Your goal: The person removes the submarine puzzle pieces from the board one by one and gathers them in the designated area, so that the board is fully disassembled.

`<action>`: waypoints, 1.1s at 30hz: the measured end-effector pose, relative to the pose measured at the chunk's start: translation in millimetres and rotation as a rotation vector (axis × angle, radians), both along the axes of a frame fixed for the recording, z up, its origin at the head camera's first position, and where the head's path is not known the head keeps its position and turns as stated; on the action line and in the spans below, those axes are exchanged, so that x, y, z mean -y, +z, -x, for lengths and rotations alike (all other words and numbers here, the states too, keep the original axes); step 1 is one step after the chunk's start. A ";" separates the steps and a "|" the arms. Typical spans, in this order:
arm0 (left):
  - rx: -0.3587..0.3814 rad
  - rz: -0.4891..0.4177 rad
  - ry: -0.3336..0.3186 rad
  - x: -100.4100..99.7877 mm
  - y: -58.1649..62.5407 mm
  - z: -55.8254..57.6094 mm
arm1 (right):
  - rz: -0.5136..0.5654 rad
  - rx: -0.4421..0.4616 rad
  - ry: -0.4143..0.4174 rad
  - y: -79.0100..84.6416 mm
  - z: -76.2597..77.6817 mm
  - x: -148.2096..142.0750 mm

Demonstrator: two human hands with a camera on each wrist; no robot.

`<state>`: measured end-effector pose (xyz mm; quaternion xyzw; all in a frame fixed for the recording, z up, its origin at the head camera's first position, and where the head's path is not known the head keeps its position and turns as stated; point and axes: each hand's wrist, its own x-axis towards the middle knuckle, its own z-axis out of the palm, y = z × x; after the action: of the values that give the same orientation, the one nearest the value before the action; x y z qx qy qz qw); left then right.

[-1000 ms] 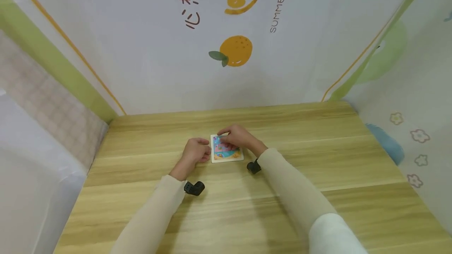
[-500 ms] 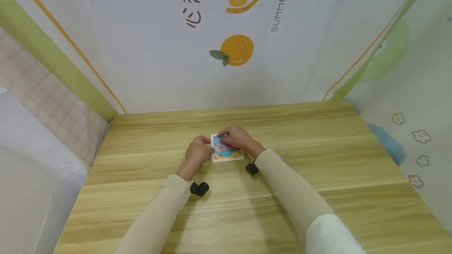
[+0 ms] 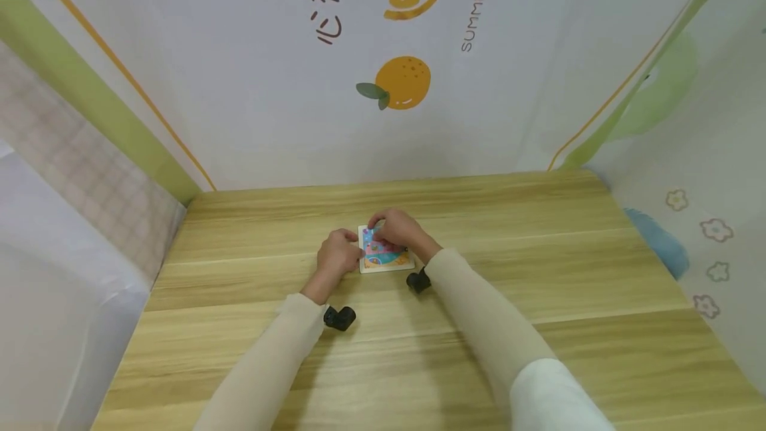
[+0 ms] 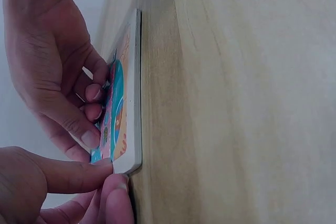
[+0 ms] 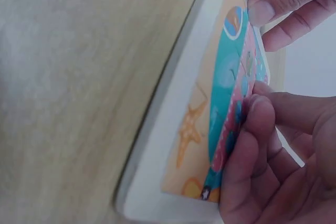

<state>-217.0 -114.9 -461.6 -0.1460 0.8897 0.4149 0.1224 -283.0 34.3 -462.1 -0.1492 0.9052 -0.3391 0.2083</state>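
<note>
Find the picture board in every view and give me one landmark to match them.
Head: the picture board lies just below centre.
Left wrist: the picture board is left of centre, seen nearly edge-on.
Right wrist: the picture board slants from the top down to lower left.
Shared landmark: its white-ringed oval.

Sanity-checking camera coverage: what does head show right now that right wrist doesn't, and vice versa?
Head only: the orange fruit print on the backdrop, the beige sleeves, and the black devices at the wrists.

Right wrist only: close print detail, namely a recognisable starfish and a small dark patch with a pale star; both are too small to make out from the head.

Both: the left hand and right hand at the picture board, plus the wooden tabletop.
</note>
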 end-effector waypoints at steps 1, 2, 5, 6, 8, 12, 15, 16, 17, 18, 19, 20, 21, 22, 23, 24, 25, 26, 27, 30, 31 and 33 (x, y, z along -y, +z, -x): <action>0.003 -0.011 0.006 -0.4 0.3 0.6 | 0.005 0.005 -0.008 0.0 0.4 -0.3; 0.005 -0.015 0.009 -0.9 0.7 1.0 | 0.014 0.013 -0.015 -0.2 0.6 -0.6; 0.014 -0.020 0.023 -1.5 1.3 2.4 | 0.030 0.026 -0.025 -1.3 1.3 -1.5; 0.015 -0.019 0.026 -1.6 1.4 2.7 | 0.040 0.035 -0.029 -1.8 1.5 -2.0; 0.017 -0.027 0.028 -1.8 1.3 3.2 | 0.077 0.067 -0.047 -2.6 1.7 -3.0; 0.026 -0.067 0.032 -2.0 0.8 4.1 | 0.173 0.131 -0.083 -3.7 1.9 -5.2; 0.037 -0.075 0.034 -1.3 -0.6 5.1 | 0.192 0.122 -0.073 -4.2 1.7 -5.9; 0.040 -0.075 0.036 -1.0 -1.1 5.5 | 0.185 0.105 -0.065 -4.2 1.5 -5.9; 0.042 -0.074 0.038 -0.7 -1.3 5.7 | 0.174 0.084 -0.055 -4.2 1.2 -5.7; 0.042 -0.072 0.038 -0.5 -1.4 5.9 | 0.160 0.061 -0.047 -4.4 1.0 -5.5; 0.043 -0.071 0.037 0.0 -1.3 6.0 | 0.146 0.041 -0.041 -4.1 0.7 -4.9; 0.042 -0.074 0.038 0.3 -1.1 6.0 | 0.134 0.020 -0.039 -3.7 0.2 -4.4; 0.042 -0.077 0.040 0.5 -0.7 5.9 | 0.122 -0.001 -0.038 -3.6 -0.2 -3.7; 0.040 -0.077 0.040 0.6 -0.6 5.7 | 0.115 -0.017 -0.038 -3.7 -0.7 -3.2; 0.039 -0.079 0.040 0.7 -0.9 5.8 | 0.105 -0.034 -0.036 -3.5 -1.1 -2.8; 0.038 -0.078 0.040 0.9 -1.2 5.7 | 0.099 -0.046 -0.038 -3.4 -1.5 -2.7; 0.036 -0.078 0.040 0.8 -1.8 6.0 | 0.100 -0.054 -0.041 -3.5 -1.8 -3.0; 0.033 -0.080 0.040 0.6 -2.0 6.1 | 0.102 -0.060 -0.045 -3.6 -2.1 -3.4; 0.033 -0.080 0.041 0.5 -2.0 6.1 | 0.108 -0.061 -0.049 -3.8 -2.2 -3.9; 0.037 -0.082 0.039 0.7 -1.4 5.5 | 0.128 -0.059 -0.064 -4.3 -2.9 -4.7; 0.039 -0.084 0.039 0.8 -1.1 5.1 | 0.137 -0.057 -0.068 -4.3 -3.5 -4.6; 0.042 -0.085 0.035 1.1 -0.1 3.9 | 0.152 -0.057 -0.075 -4.0 -4.4 -3.6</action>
<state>-220.9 -116.0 -461.7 -0.1649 0.8658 0.4513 0.1396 -278.6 37.9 -466.1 -0.1403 0.8873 -0.4100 0.1576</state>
